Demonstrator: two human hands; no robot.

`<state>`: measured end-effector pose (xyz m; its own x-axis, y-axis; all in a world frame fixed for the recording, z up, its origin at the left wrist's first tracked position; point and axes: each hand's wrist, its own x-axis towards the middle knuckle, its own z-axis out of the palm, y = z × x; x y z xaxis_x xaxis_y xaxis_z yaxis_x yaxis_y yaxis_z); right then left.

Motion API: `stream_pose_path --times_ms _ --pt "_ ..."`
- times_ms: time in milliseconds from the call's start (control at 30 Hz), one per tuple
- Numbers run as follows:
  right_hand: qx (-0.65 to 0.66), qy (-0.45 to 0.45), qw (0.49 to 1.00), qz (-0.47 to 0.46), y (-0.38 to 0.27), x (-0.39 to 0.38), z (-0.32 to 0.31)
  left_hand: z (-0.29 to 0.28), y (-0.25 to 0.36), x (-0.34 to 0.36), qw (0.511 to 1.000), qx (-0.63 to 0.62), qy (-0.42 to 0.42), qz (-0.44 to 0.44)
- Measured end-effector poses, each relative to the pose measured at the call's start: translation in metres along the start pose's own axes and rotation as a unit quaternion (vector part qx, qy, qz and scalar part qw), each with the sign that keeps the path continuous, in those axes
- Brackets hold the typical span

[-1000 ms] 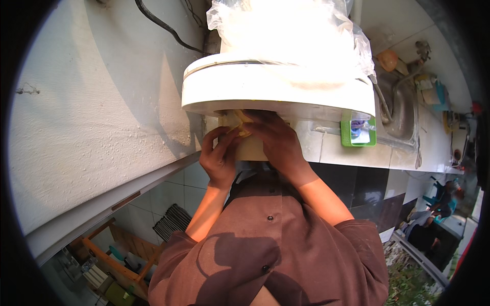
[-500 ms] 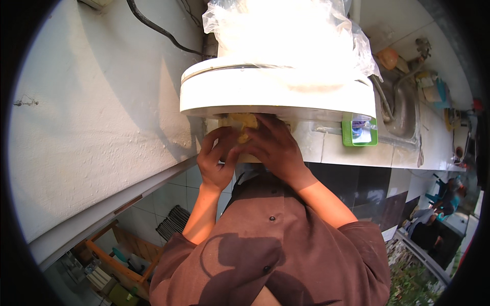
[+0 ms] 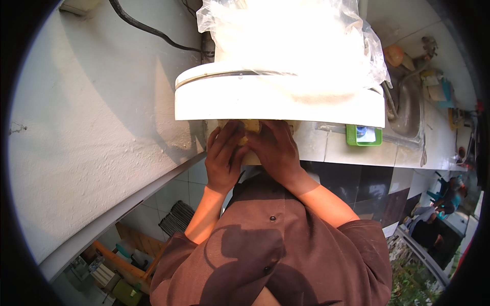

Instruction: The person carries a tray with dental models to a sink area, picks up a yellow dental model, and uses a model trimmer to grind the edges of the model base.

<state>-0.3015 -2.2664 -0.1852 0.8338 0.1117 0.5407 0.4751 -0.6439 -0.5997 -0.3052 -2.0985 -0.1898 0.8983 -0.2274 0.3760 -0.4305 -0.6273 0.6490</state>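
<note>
My left hand and my right hand meet at the counter, under the front edge of a large white rounded housing. Between them shows a yellow piece, soft-looking and irregular; its exact kind cannot be made out. The fingers of both hands curl around it from either side, thumbs toward me. Shade and the housing's rim hide the fingertips and the far part of the piece.
Clear plastic sheeting drapes over the housing's top. A green basket stands to the right, beside a metal sink. A white wall rises at left, with a black cable. Farther off at right is another person.
Both hands have closed in around the yellow piece, and less of it shows. The left fingers are straighter and closer together. The view has shifted slightly, with the housing's rim covering more.
</note>
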Motion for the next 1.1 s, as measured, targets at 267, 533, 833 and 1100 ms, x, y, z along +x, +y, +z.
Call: stream_pose_path --times_ms 267,533,833,1100 --pt "-0.002 0.009 1.0 0.006 -0.0019 -0.0009 0.004 0.0018 -0.0013 0.0003 1.0 -0.008 0.004 -0.002" --pt "0.002 0.009 1.0 0.006 -0.0012 0.0 0.0047 0.0025 0.006 0.0024 0.999 -0.016 0.019 -0.022" --pt "0.005 0.002 1.0 0.003 0.0003 0.0018 0.0044 0.0047 0.0069 -0.0001 0.999 -0.012 0.026 -0.033" --pt "0.043 -0.002 0.997 0.058 -0.0004 -0.0052 0.0068 0.0068 0.0083 -0.0033 0.999 -0.006 0.038 -0.036"
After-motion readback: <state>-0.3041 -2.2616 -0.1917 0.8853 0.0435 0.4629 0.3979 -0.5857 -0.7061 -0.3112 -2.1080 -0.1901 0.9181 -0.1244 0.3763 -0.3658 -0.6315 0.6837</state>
